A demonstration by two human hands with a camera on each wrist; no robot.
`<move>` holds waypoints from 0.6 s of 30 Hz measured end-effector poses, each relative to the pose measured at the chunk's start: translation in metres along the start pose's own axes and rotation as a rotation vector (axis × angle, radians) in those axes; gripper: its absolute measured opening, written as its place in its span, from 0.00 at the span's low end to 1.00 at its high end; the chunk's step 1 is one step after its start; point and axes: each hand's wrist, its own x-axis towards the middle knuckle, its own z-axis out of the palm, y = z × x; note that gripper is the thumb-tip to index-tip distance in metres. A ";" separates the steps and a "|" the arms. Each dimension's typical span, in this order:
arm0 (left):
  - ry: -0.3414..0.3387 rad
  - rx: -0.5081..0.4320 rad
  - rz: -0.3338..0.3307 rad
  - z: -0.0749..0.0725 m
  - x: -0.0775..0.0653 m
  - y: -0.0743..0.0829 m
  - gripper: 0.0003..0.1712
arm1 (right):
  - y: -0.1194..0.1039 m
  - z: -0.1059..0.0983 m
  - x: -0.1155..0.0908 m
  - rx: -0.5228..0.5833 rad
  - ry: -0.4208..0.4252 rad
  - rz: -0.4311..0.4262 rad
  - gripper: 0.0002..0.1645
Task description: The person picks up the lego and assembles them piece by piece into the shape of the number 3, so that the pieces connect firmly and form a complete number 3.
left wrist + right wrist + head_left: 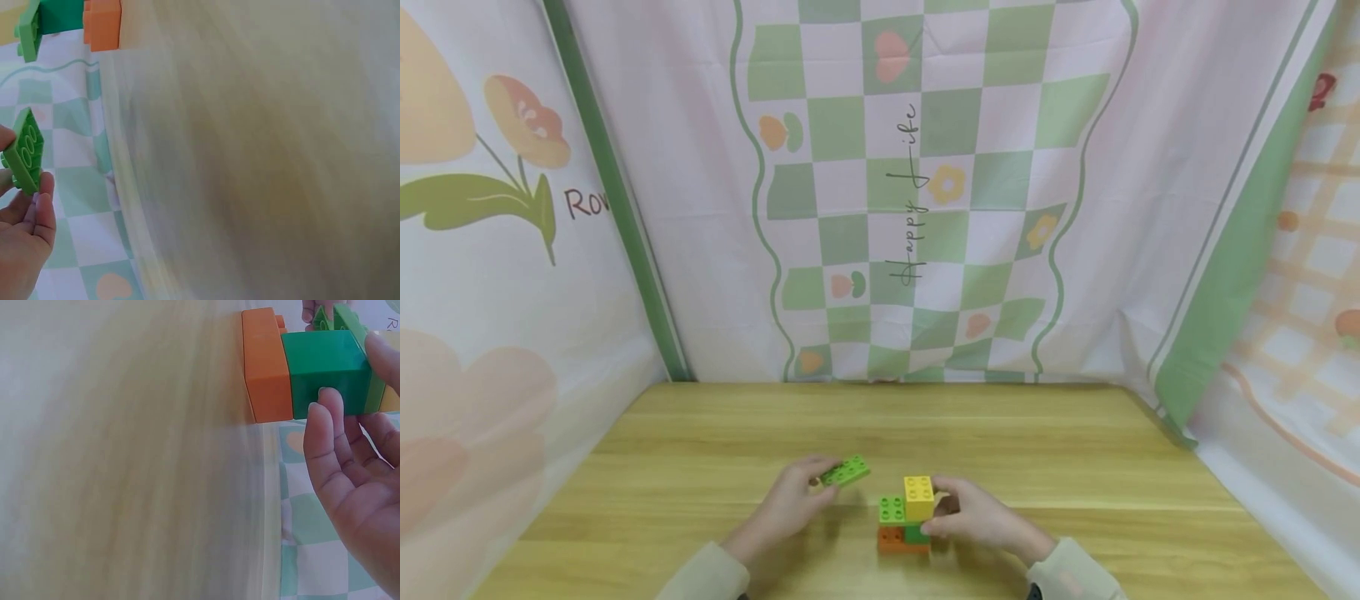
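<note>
My left hand (797,497) pinches a light green flat building brick (852,471), held tilted over the table left of a small brick stack. Its hollow underside with round tubes shows in the left wrist view. The stack has an orange brick (269,375) at the bottom and a dark green brick (325,365) on its right part. A second light green flat brick (891,507) lies above that, jutting out to the left, with a yellow brick (918,500) on top at the right. My right hand (976,518) grips the stack from its right side, thumb near the upper bricks.
The stack stands on a wooden table (1045,450) near its front. A white and green checked cloth (917,183) hangs behind the far edge. Printed cloths hang along the left (512,317) and right (1292,333) sides.
</note>
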 end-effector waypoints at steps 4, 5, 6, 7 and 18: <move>0.004 -0.014 0.028 0.002 0.001 0.006 0.22 | 0.001 0.000 0.000 0.005 -0.002 -0.008 0.29; 0.004 -0.018 0.029 0.003 0.001 0.008 0.22 | 0.001 0.000 0.000 0.005 -0.003 -0.008 0.28; 0.005 -0.019 0.033 0.003 0.001 0.010 0.22 | 0.002 0.000 0.000 0.008 -0.003 -0.008 0.28; 0.004 -0.021 0.034 0.003 0.001 0.012 0.22 | 0.002 0.000 0.000 0.008 -0.004 -0.005 0.28; 0.015 0.004 0.103 0.003 0.004 0.025 0.22 | 0.002 0.000 0.000 0.002 -0.005 0.001 0.28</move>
